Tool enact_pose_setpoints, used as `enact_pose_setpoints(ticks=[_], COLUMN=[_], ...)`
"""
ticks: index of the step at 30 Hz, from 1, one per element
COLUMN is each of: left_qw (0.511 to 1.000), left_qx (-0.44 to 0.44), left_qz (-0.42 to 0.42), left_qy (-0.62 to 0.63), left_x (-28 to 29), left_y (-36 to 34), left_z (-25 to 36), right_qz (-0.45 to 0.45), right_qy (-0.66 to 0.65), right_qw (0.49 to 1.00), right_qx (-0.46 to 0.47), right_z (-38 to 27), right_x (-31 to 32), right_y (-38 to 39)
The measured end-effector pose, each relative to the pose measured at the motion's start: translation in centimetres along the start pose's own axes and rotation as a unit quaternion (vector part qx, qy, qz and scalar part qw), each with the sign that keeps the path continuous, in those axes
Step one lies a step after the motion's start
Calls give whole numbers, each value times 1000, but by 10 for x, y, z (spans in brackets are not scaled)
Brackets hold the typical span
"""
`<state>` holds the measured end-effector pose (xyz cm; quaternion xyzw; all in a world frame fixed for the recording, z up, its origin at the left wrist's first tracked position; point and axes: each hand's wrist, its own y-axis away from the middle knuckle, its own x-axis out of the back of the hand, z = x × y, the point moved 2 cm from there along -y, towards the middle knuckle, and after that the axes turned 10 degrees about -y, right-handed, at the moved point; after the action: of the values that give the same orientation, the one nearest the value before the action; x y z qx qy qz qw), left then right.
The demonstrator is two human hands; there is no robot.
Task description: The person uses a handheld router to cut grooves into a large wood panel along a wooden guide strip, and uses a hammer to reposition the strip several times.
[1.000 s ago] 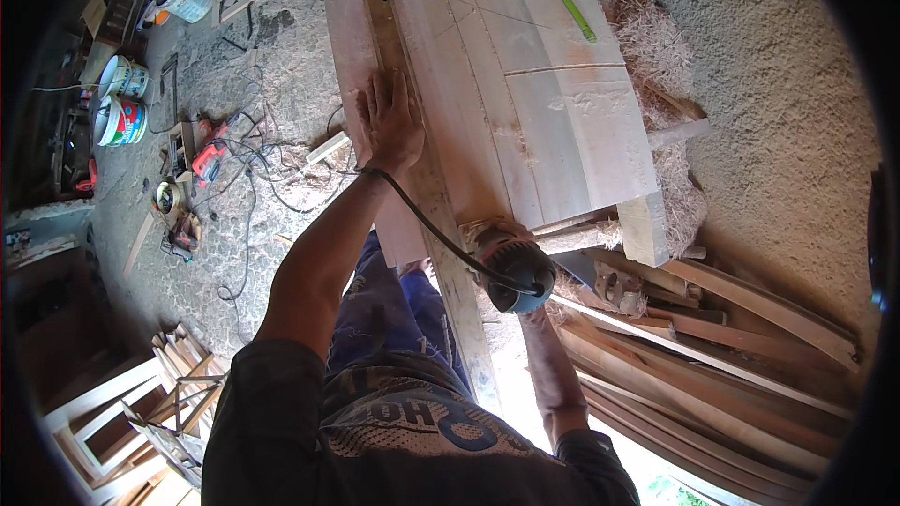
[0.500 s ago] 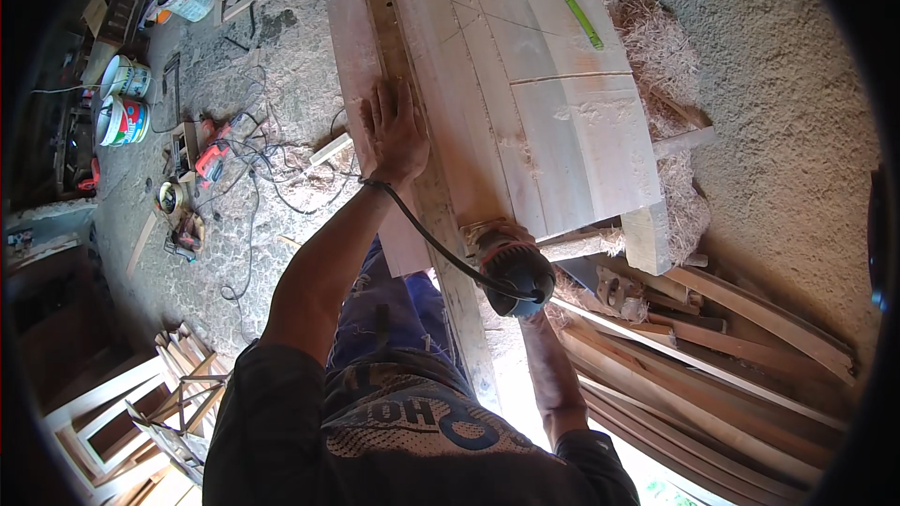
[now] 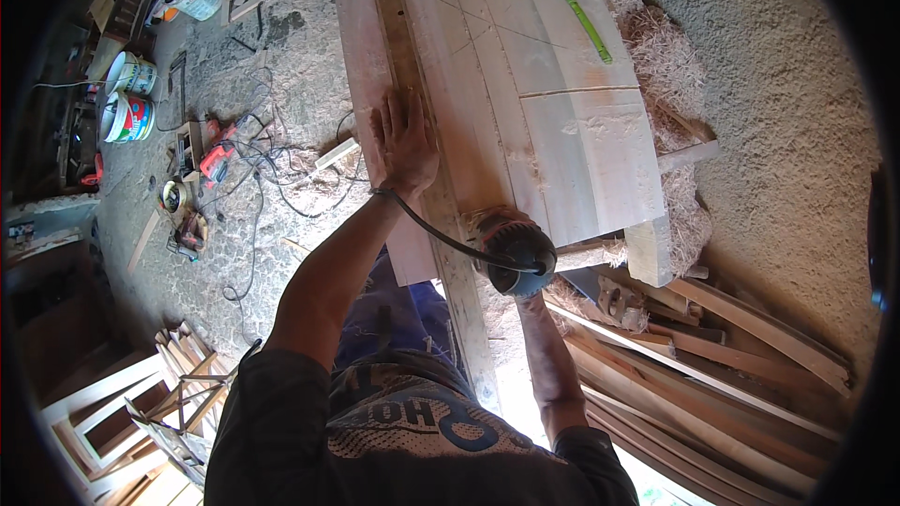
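My left hand [image 3: 406,145] lies flat, fingers stretched out, on a long wooden batten [image 3: 398,33] that runs lengthwise over the pale planks. My right hand is mostly hidden behind a dark, round-bodied corded router [image 3: 514,253], which it grips at the near end of the planks, right beside the batten. The black cord [image 3: 427,232] loops from the router's top across to my left wrist. Under both hands is a wide wooden panel [image 3: 562,150] of joined boards, with pencil lines and two grooves across it. A hammer with a green handle [image 3: 586,23] rests on its far right part.
Wood shavings [image 3: 661,52] heap between the panel and the rough wall [image 3: 759,103]. Long timber strips [image 3: 675,365] are stacked at lower right. On the floor to the left are a red power tool [image 3: 216,157], tangled cables, paint buckets [image 3: 128,117] and a pile of wooden frames [image 3: 112,403].
The router in my right hand has moved a little away from me along the batten. My left hand keeps its place on the batten; the whole view has shifted slightly.
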<state>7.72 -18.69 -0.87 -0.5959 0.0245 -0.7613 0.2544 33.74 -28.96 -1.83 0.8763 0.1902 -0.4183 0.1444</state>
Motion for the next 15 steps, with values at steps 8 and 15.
enact_pose_setpoints(ticks=[8,15], left_qw=[1000,1000], left_qx=[4,-2], left_qz=[3,16], left_qy=[9,17], left_x=[3,5], left_y=[-2,-3], left_z=[4,9], right_qz=[-97,63], right_qy=[-344,127], right_qw=[929,989], right_qx=[-96,-50], right_z=[13,33], right_x=[6,38], right_y=[-32,-45])
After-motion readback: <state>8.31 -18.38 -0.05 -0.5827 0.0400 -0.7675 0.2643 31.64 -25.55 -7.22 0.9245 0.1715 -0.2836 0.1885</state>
